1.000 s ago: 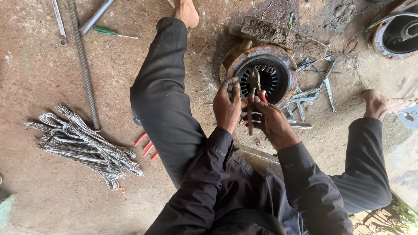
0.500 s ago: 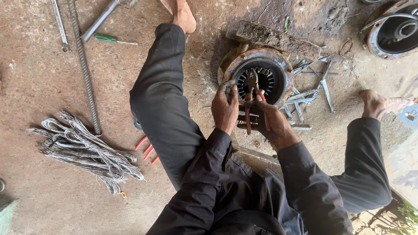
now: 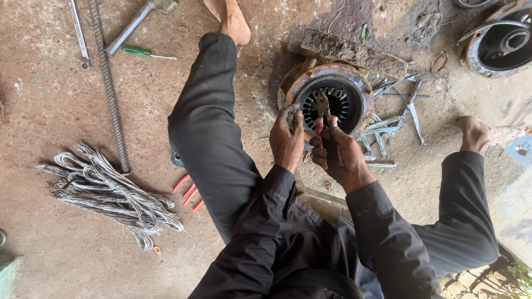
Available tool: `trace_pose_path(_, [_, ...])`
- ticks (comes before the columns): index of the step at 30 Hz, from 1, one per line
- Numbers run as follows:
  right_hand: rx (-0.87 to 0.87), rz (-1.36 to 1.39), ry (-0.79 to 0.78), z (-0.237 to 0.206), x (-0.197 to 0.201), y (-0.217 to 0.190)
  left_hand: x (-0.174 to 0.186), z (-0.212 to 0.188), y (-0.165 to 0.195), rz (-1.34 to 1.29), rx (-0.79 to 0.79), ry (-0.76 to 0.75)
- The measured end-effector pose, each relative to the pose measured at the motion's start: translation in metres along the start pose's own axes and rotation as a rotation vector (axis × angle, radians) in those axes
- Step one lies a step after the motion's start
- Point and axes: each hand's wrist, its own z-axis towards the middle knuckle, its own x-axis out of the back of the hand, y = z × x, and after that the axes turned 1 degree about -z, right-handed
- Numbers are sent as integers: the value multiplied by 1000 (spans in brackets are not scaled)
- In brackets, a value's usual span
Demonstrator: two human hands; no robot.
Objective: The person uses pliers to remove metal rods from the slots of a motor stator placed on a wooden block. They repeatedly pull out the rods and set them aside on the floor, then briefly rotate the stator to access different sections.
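Over the stator (image 3: 331, 105), right hand (image 3: 339, 155) grips pliers (image 3: 322, 113) (nose pointing away); left hand (image 3: 287, 138) clasps its rim.

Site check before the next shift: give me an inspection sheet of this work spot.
Surface: bare, stained concrete floor; the person sits on it, legs spread.
Job's things: rusty round motor housing with slotted core, lying on the floor between the legs; red-handled pliers reaching into its opening.
Clutter: bundle of pale wire loops, ribbed steel rod, green-handled screwdriver, metal strips, second round housing, red-tipped pieces beside the left leg.
Grippers: left hand grips the housing rim; right hand holds the pliers.
Cables: nothing seen apart from the wire loops.
Surroundings: plants at lower right edge.
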Motion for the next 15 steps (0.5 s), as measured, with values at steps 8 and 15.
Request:
trace_pose_path(8, [-68,17,252,-51,-42,-2,3,3,6,-22,-41,46])
trace_pose_path(15, [-79,-56,210,-117,-56,5,6,1,4,18,-75,48])
